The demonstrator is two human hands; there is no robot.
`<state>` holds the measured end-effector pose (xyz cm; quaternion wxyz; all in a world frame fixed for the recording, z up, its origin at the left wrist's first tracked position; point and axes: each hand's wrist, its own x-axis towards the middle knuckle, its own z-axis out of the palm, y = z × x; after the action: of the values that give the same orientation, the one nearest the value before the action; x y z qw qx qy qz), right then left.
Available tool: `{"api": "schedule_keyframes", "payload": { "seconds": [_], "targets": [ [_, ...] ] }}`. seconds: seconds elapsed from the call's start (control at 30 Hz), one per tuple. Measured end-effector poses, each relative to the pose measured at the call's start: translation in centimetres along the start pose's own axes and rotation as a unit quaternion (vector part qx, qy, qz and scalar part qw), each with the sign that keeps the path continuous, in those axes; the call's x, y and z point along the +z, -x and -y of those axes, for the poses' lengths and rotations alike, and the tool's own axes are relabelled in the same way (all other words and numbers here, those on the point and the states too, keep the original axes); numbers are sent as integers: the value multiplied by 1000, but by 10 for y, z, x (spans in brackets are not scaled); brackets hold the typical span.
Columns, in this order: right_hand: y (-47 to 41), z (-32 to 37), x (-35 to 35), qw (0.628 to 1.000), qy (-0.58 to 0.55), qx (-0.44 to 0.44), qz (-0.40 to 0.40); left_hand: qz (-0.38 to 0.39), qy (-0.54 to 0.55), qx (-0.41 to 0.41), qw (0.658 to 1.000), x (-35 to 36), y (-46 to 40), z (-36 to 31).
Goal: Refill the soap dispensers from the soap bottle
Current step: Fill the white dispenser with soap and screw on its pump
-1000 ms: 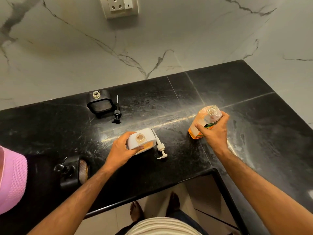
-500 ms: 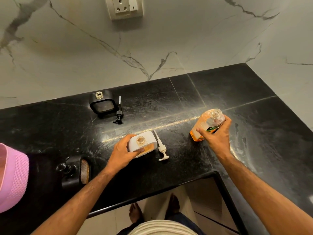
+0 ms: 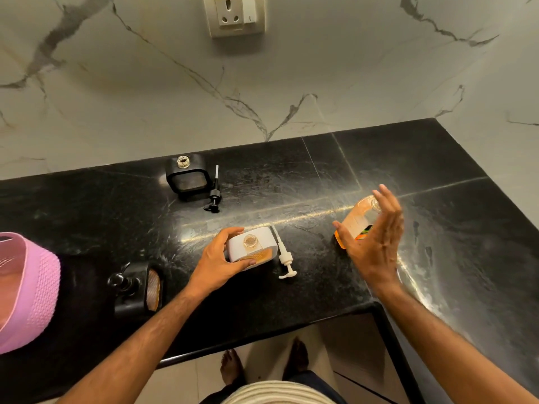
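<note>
A white soap dispenser (image 3: pixel 256 246) stands uncapped on the black counter (image 3: pixel 437 205), amber soap low inside. My left hand (image 3: pixel 220 262) grips it from the left. Its white pump (image 3: pixel 284 258) lies just to its right. The clear soap bottle (image 3: pixel 357 221) with orange soap stands uncapped at the right. My right hand (image 3: pixel 376 237) hovers in front of the bottle with fingers spread and straight, off the bottle. A black dispenser (image 3: pixel 188 177) stands uncapped at the back, its black pump (image 3: pixel 214 196) lying beside it. Another black dispenser (image 3: pixel 140 287) with its pump fitted stands at the left.
A pink woven basket (image 3: pixel 26 290) sits at the left edge. A marble wall with a socket (image 3: pixel 234 14) rises behind the counter. The counter's front edge (image 3: pixel 262 342) runs below my arms and turns a corner at the right; my feet show on the floor.
My right hand has let go of the soap bottle and opened, fingers now spread beside it. My left hand still holds the white dispenser. The camera has tilted up slightly.
</note>
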<state>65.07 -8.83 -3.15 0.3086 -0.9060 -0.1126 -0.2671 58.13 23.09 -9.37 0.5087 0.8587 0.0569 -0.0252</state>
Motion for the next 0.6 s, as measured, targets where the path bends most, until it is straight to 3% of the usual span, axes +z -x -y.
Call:
{"api": "schedule_keyframes", "payload": {
  "seconds": [0.1,0.2,0.33,0.47,0.6],
  "targets": [
    [2,21,13,987,54,-143,52,-6,-1,4,1000,-2,2,0],
    [9,36,31,975,59,-187,109,-16,-5,12,1000,-2,5,1],
    [22,46,57,965,44,-145,215,-25,-6,8,1000,-3,9,5],
    [33,41,80,933,79,-50,348,-36,0,3,999,-3,12,4],
    [39,37,93,911,74,72,400,-39,-2,-6,999,-3,16,4]
  ]
}}
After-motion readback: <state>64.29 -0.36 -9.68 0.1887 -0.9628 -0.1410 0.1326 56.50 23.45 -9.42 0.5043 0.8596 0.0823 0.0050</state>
